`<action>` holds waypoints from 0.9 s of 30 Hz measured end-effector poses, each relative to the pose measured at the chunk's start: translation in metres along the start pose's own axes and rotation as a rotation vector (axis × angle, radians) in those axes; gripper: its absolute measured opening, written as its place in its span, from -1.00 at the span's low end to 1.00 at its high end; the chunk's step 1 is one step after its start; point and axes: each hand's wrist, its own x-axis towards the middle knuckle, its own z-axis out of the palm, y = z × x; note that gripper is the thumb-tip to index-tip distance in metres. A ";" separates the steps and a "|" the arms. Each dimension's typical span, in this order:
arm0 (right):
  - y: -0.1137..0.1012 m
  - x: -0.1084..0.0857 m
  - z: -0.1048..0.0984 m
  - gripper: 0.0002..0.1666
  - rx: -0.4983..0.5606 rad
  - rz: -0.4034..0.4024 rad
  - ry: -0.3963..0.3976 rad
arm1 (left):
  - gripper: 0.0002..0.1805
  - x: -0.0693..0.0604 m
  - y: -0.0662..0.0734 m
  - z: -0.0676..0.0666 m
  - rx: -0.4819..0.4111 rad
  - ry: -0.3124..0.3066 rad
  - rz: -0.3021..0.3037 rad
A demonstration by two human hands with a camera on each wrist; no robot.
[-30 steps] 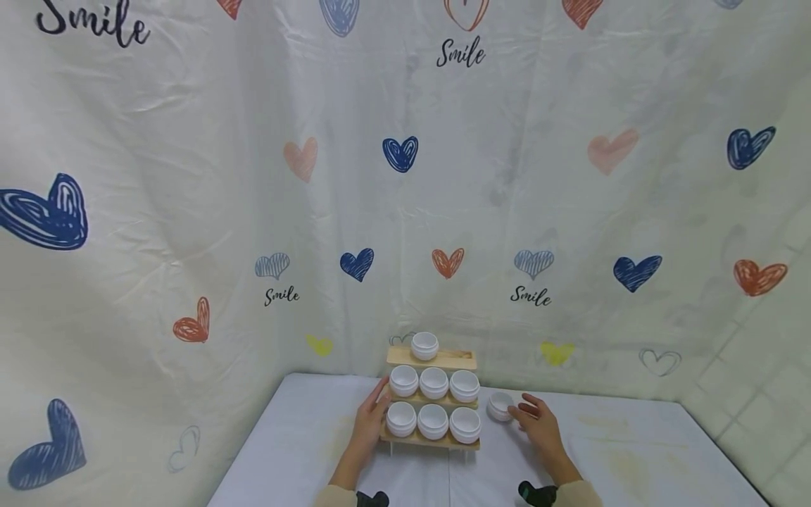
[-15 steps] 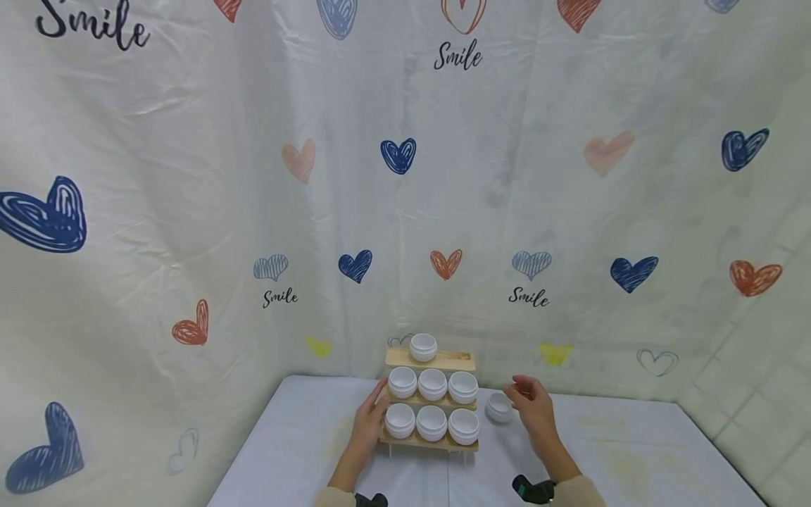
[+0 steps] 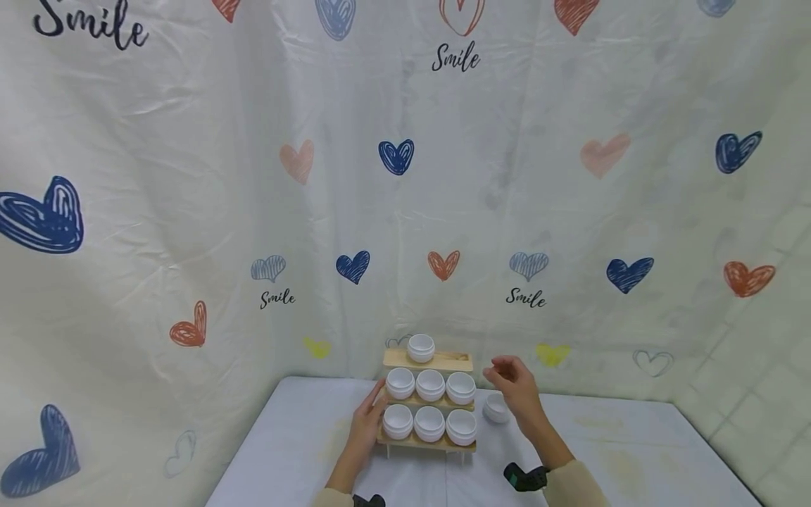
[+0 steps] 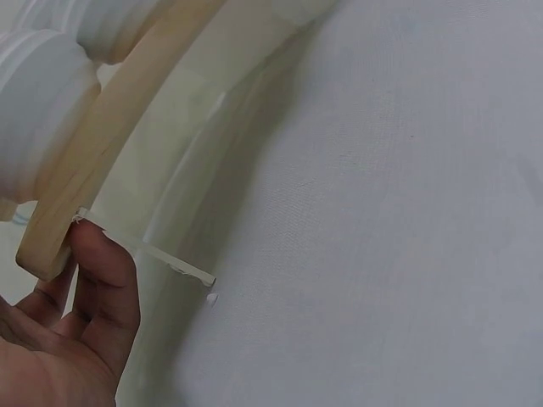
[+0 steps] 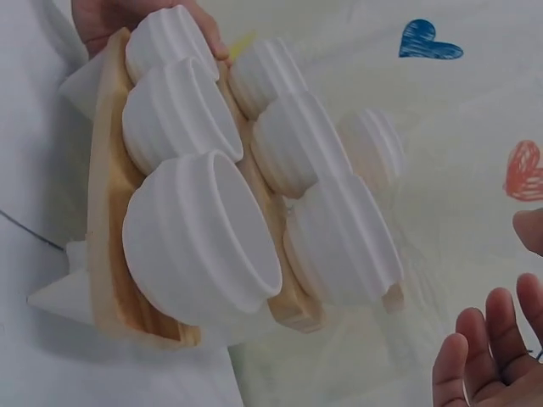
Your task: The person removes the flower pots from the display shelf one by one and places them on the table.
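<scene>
Left hand [image 3: 363, 427] pinches end of tiered wooden stand [image 3: 453, 362]; right hand [image 3: 518, 393] empty, fingers parted. White pot [image 3: 495, 409] on desk [image 3: 285, 440], right of stand: likely light, stiff, slippery; best gripped round sides.

A white counter [image 3: 303, 429] bears a three-tier wooden stand [image 3: 453, 361] and, just to its right, one white pot [image 3: 495, 408]; seven similar pots [image 3: 429, 424] sit on the tiers.
</scene>
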 end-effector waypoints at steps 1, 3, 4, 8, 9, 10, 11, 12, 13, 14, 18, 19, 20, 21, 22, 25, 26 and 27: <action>-0.003 0.000 0.001 -0.57 -0.004 -0.008 -0.007 | -0.32 0.000 0.000 0.000 0.003 0.003 0.002; -0.007 0.001 0.004 -0.56 -0.015 -0.027 -0.023 | -0.34 0.000 0.001 0.000 0.001 0.006 0.006; -0.009 0.001 0.005 -0.55 -0.024 -0.039 -0.029 | -0.34 0.000 0.002 0.000 0.003 0.006 0.010; -0.016 0.003 0.011 -0.52 -0.025 -0.084 -0.044 | -0.34 0.000 0.004 -0.001 0.003 -0.005 0.006; -0.017 0.004 0.013 -0.52 -0.025 -0.091 -0.047 | -0.34 0.000 0.004 -0.001 0.006 -0.008 0.007; -0.019 0.004 0.014 -0.53 -0.019 -0.095 -0.049 | -0.34 0.000 0.005 -0.001 0.004 -0.008 0.006; -0.020 0.005 0.016 -0.53 -0.014 -0.099 -0.055 | -0.34 0.000 0.005 -0.002 0.000 -0.008 0.002; -0.022 0.005 0.017 -0.54 -0.010 -0.101 -0.059 | -0.34 0.000 0.005 -0.002 -0.001 -0.006 0.003; -0.023 0.006 0.019 -0.55 -0.010 -0.105 -0.064 | -0.34 0.000 0.005 -0.002 -0.002 -0.005 0.006; -0.024 0.006 0.021 -0.55 -0.013 -0.110 -0.068 | -0.33 0.000 0.005 -0.003 -0.002 -0.006 0.011; -0.027 0.008 0.026 -0.55 -0.019 -0.118 -0.079 | -0.33 0.002 0.002 -0.004 0.007 -0.011 0.018; -0.028 0.008 0.028 -0.55 -0.017 -0.118 -0.082 | -0.33 0.002 0.002 -0.004 0.009 -0.012 0.012; -0.028 0.008 0.029 -0.55 -0.013 -0.119 -0.086 | -0.34 0.001 0.001 -0.003 0.008 -0.013 0.005; -0.029 0.008 0.030 -0.55 -0.011 -0.116 -0.090 | -0.34 0.001 0.001 -0.003 0.006 -0.012 0.000; -0.029 0.008 0.031 -0.54 -0.010 -0.115 -0.094 | -0.33 0.001 0.001 -0.003 0.012 -0.014 0.005; -0.027 0.009 0.035 -0.53 -0.011 -0.114 -0.101 | -0.33 0.001 0.000 -0.002 0.002 -0.007 -0.013; -0.027 0.010 0.036 -0.52 -0.014 -0.112 -0.102 | -0.32 0.001 0.000 -0.002 0.005 -0.008 -0.005; -0.027 0.011 0.036 -0.52 -0.018 -0.111 -0.101 | -0.32 0.001 0.000 -0.001 0.004 -0.008 -0.004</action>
